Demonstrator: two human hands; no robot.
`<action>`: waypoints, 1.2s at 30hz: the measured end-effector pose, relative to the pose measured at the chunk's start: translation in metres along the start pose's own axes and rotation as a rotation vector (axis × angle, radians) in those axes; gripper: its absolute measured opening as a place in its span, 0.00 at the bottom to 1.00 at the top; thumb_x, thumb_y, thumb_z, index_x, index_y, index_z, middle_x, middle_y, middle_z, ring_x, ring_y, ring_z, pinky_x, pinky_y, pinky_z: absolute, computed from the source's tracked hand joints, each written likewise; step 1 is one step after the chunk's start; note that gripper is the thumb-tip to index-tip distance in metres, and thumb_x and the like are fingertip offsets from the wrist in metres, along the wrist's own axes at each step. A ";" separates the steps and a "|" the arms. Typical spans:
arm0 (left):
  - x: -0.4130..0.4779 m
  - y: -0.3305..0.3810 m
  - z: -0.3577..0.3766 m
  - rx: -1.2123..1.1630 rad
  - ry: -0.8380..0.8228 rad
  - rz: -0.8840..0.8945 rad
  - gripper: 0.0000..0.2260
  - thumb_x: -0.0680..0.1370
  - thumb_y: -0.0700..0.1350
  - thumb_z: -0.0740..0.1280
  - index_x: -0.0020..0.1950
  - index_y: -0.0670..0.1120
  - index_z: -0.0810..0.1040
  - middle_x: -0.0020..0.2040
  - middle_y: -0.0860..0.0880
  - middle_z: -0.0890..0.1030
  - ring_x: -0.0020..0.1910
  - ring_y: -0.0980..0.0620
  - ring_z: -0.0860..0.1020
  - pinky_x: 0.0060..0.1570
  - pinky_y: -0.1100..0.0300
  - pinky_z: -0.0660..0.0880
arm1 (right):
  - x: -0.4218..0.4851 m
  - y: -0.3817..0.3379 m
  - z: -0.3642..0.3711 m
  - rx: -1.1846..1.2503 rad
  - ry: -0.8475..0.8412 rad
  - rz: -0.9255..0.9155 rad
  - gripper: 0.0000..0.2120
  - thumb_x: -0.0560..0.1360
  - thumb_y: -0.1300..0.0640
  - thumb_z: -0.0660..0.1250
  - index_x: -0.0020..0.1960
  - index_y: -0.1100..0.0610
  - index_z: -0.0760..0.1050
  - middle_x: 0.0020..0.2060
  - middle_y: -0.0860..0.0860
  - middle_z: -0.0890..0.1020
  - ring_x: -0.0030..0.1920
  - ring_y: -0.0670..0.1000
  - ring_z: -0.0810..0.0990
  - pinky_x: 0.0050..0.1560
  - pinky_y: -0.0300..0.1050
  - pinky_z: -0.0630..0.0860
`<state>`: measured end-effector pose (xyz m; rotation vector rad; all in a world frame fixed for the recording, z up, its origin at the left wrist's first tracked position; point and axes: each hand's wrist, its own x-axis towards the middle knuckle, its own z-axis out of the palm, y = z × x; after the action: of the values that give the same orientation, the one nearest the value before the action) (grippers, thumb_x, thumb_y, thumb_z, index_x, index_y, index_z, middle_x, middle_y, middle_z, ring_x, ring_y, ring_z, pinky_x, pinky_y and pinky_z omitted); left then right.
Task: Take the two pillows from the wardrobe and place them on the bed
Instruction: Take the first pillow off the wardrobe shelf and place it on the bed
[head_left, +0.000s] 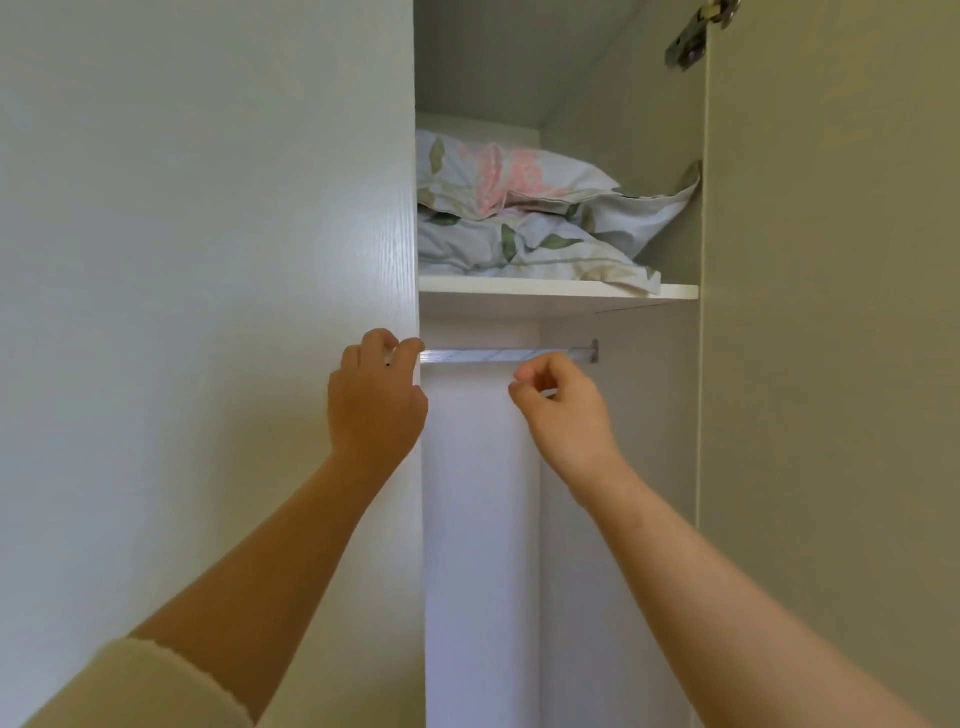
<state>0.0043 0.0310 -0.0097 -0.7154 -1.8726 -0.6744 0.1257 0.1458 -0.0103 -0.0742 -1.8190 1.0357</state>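
Two floral pillows lie stacked on a white shelf (670, 292) inside the wardrobe, above both hands. The upper pillow (519, 171) has a pink flower print. The lower pillow (519, 244) shows green leaves, and its cover's loose end droops over the shelf's right front. My left hand (376, 400) grips the right edge of the left wardrobe door (260, 208), fingers curled round it just below shelf height. My right hand (561, 410) hovers in the opening below the shelf with fingers curled in and nothing in them. The bed is out of view.
The right door (831, 312) stands swung open, its metal hinge (696, 36) at the top. A metal clothes rail (493, 355) runs under the shelf, just beyond my hands. Below it the compartment holds nothing that I can see.
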 end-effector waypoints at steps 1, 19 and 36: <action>0.002 -0.006 0.002 0.013 -0.023 -0.009 0.15 0.71 0.33 0.63 0.57 0.41 0.76 0.54 0.39 0.75 0.48 0.39 0.73 0.40 0.53 0.68 | 0.000 0.001 0.003 0.028 0.006 -0.003 0.08 0.73 0.62 0.62 0.37 0.52 0.70 0.35 0.44 0.73 0.33 0.43 0.70 0.28 0.25 0.66; -0.008 -0.016 -0.030 -0.116 -0.040 -0.018 0.07 0.73 0.40 0.68 0.49 0.41 0.77 0.46 0.42 0.75 0.46 0.44 0.73 0.40 0.58 0.68 | -0.015 0.012 0.030 0.187 -0.114 0.092 0.11 0.74 0.61 0.61 0.36 0.48 0.72 0.38 0.43 0.75 0.43 0.52 0.77 0.41 0.40 0.73; -0.071 -0.013 -0.157 -0.357 0.155 0.004 0.11 0.66 0.44 0.70 0.44 0.58 0.75 0.39 0.62 0.75 0.43 0.65 0.73 0.47 0.76 0.67 | -0.052 -0.054 0.052 0.619 -0.579 -0.119 0.10 0.76 0.58 0.62 0.47 0.44 0.76 0.38 0.41 0.84 0.40 0.46 0.83 0.43 0.41 0.82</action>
<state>0.1125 -0.1038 -0.0201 -0.8652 -1.6255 -1.0471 0.1320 0.0553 -0.0192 0.7677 -1.8731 1.5975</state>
